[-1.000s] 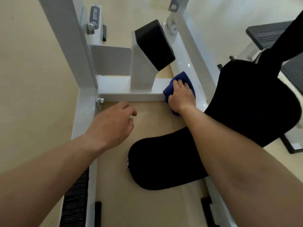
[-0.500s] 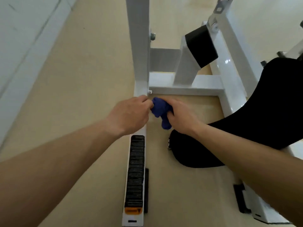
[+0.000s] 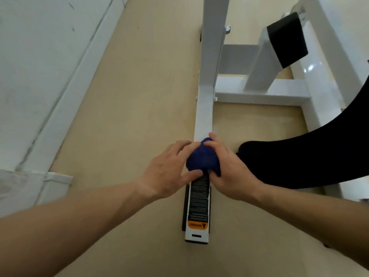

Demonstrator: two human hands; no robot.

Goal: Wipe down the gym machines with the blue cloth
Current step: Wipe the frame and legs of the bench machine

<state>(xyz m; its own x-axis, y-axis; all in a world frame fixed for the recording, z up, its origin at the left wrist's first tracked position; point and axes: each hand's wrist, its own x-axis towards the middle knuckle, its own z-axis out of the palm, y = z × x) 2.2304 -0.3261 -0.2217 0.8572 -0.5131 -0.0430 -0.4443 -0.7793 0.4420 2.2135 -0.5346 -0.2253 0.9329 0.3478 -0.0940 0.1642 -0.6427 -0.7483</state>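
Currently both hands grasp the bunched dark-blue cloth [image 3: 202, 158] on the white steel base rail [image 3: 203, 116]: left hand [image 3: 167, 172], right hand [image 3: 229, 168], likely regripping to wipe.

A smooth beige floor [image 3: 139, 100] fills most of the frame, running from the bottom edge up through the centre. Along the left side, a pale white wall [image 3: 36, 62] slants from the upper centre down to the lower left, marked with a few faint dark scuffs. A white skirting strip [image 3: 79, 76] follows its base where it meets the floor. Soft, even daylight falls across the scene, with a bright glare at the upper right.
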